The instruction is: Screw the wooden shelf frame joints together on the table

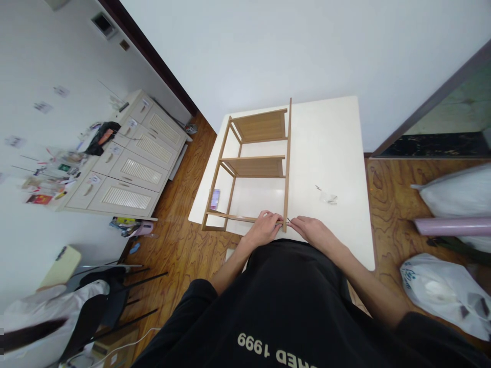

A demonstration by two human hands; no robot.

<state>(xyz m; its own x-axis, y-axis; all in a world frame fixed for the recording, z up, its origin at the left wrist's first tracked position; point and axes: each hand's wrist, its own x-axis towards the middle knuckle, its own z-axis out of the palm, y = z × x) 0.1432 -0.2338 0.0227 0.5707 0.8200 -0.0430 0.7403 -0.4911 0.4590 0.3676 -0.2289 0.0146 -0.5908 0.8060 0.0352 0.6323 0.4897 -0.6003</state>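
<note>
At the centre of the frame, a light-brown wooden shelf frame (287, 168) lies on a smooth, pale table (330, 138) with rounded corners. Slim, straight-edged bars form its ladder-like outline, and two flat rectangular panels (260, 127) with visible wood tone span its upper and middle bays. At its lower right corner, the left hand (264, 227) is curled over the bottom crossbar, its fingers together and clamped on the wood just beside the long upright. Across that upright, the right hand (310, 231) has thumb and fingertips pinched on a thin dark rod (289, 220) close to the bar's end; the exact contact is too small to make out. Right of centre, a crumpled clear plastic packet (329, 198) rests on the tabletop near a tiny dark metal piece (318, 187). At the left, grained brown floorboards (180, 204) run below a white cabinet (128, 158) with louvred doors.
</note>
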